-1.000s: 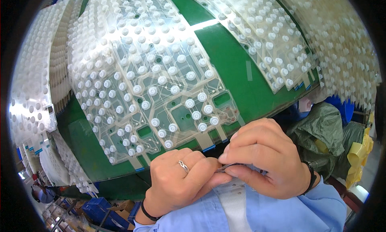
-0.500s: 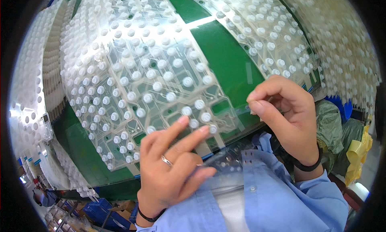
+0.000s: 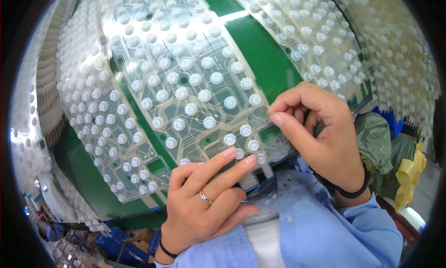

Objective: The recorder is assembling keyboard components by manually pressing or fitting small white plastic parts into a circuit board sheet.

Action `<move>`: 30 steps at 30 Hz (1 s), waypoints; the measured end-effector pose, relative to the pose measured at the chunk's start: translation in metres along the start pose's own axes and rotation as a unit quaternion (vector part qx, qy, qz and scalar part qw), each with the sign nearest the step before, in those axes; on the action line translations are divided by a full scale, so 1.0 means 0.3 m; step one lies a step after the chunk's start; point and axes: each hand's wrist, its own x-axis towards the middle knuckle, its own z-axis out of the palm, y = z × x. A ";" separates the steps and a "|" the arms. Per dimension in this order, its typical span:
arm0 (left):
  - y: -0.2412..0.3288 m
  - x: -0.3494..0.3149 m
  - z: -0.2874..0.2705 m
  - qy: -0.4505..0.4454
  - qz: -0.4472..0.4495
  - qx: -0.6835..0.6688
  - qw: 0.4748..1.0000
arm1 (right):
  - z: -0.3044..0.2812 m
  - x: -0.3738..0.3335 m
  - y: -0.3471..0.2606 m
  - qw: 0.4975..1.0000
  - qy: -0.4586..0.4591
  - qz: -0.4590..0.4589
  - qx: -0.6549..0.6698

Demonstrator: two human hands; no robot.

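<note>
A clear keyboard membrane sheet (image 3: 195,94) with pale printed traces and many whitish rubber domes lies in front of me on the green table. My left hand (image 3: 209,193) rests at its near edge, the index and middle fingertips stretched out onto the sheet among the lowest domes. A ring is on that hand; the other fingers are loosely bent. At the sheet's right edge, my right hand (image 3: 320,129) pinches thumb and forefinger together close to a dome. Whatever may be between those fingertips is too small to make out.
A similar domed sheet (image 3: 109,124) lies to the left, another (image 3: 320,40) at the upper right. Stacks of domed sheets (image 3: 395,59) stand at the far right. The green table (image 3: 260,50) shows between sheets. Beyond its right corner are a green bag (image 3: 381,138) and yellow wrapping (image 3: 411,175).
The middle sheet has shifted right, and a green strip now shows between it and the left sheet. My right hand has moved left to the sheet's edge; my left hand has slid slightly right.
</note>
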 end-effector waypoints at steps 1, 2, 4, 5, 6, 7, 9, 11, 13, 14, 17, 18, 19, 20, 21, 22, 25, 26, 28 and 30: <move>0.000 0.000 0.000 0.000 0.000 0.000 1.000 | 0.000 0.002 0.001 1.000 -0.001 -0.001 -0.002; 0.000 0.000 -0.001 0.001 -0.001 0.000 1.000 | 0.001 0.003 0.002 1.000 -0.003 -0.002 -0.004; -0.001 0.001 0.001 0.002 -0.001 -0.002 1.000 | -0.001 0.004 0.006 1.000 -0.004 0.000 -0.007; -0.002 0.002 0.003 0.002 -0.001 -0.002 1.000 | -0.002 0.004 0.007 1.000 -0.005 0.000 -0.008; -0.002 0.001 0.003 0.003 -0.001 -0.003 1.000 | -0.001 0.005 0.005 1.000 -0.006 0.003 -0.010; -0.002 0.001 0.003 0.003 0.000 -0.002 1.000 | -0.002 0.005 0.001 1.000 -0.006 0.005 -0.013; -0.002 0.001 0.002 0.004 0.001 -0.001 1.000 | -0.001 0.006 -0.001 1.000 -0.006 0.007 -0.016; -0.001 0.001 0.002 0.006 0.002 -0.002 1.000 | -0.002 0.006 0.001 1.000 -0.005 0.006 -0.015; -0.001 0.000 0.003 0.007 0.001 -0.003 1.000 | -0.004 0.007 0.008 1.000 -0.011 0.003 -0.017; -0.001 0.000 0.003 0.008 0.000 -0.003 1.000 | -0.005 0.007 0.010 1.000 -0.013 0.002 -0.018; -0.002 0.001 0.004 0.009 0.001 -0.001 1.000 | -0.004 0.007 0.004 1.000 -0.013 0.010 -0.016; -0.002 0.001 0.004 0.009 0.002 0.000 1.000 | -0.005 0.007 0.005 1.000 -0.014 0.005 -0.019; -0.002 0.001 0.003 0.008 0.001 -0.001 1.000 | -0.006 0.008 0.008 1.000 -0.015 0.001 -0.022; -0.001 0.001 0.002 0.007 0.001 -0.002 1.000 | -0.007 0.009 0.010 1.000 -0.016 -0.004 -0.025; -0.001 0.001 0.002 0.006 0.000 -0.003 1.000 | -0.008 0.009 0.010 1.000 -0.017 -0.005 -0.025; -0.001 0.001 0.002 0.007 0.001 -0.003 1.000 | -0.008 0.009 0.011 1.000 -0.018 -0.005 -0.025; -0.002 0.002 0.002 0.007 0.002 -0.002 1.000 | -0.008 0.009 0.009 1.000 -0.020 -0.001 -0.023; -0.001 0.003 0.002 0.007 0.001 -0.002 1.000 | -0.007 0.009 0.008 1.000 -0.020 0.001 -0.022; -0.001 0.003 0.003 0.007 0.001 -0.003 1.000 | -0.005 0.009 0.006 1.000 -0.016 0.003 -0.021; -0.001 0.002 0.005 0.010 0.002 -0.003 1.000 | 0.000 0.009 0.004 1.000 -0.011 0.003 -0.022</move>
